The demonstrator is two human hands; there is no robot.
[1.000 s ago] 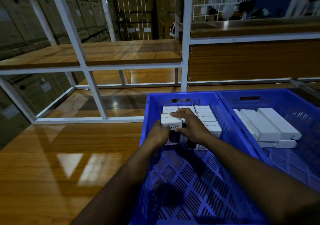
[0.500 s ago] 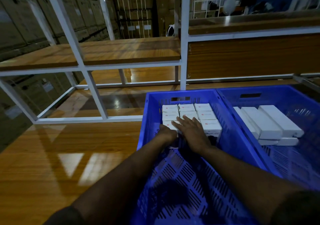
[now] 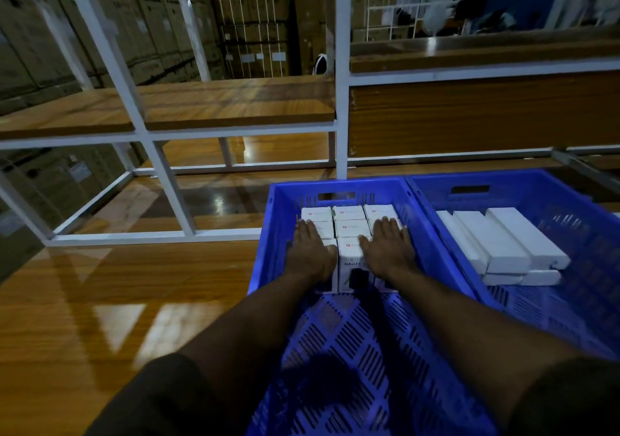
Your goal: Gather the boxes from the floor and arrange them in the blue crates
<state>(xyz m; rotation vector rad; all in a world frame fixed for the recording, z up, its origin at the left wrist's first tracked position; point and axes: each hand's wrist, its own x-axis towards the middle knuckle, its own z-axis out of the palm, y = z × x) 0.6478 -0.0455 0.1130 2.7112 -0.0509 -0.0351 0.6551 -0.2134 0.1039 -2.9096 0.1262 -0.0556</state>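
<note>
Two blue crates stand side by side on a wooden surface. In the left crate (image 3: 268, 234) several small white boxes (image 3: 350, 227) with red logos stand packed in rows against the far wall. My left hand (image 3: 310, 251) lies flat on the left column of boxes, fingers straight. My right hand (image 3: 389, 248) lies flat on the right column the same way. Between my hands shows the middle column, whose nearest box has dark print on its front. The right crate (image 3: 436, 187) holds several long white boxes (image 3: 506, 244) stacked in two layers.
A white metal rack (image 3: 161, 180) with wooden shelves (image 3: 235, 103) rises behind the crates. Stacked cardboard cartons (image 3: 255, 26) fill the background. The glossy wooden surface (image 3: 117, 301) stretches to the left of the crates.
A second ago both hands held one small box over the front row. It now stands in the row, and both hands have spread apart to lie flat on the outer columns.
</note>
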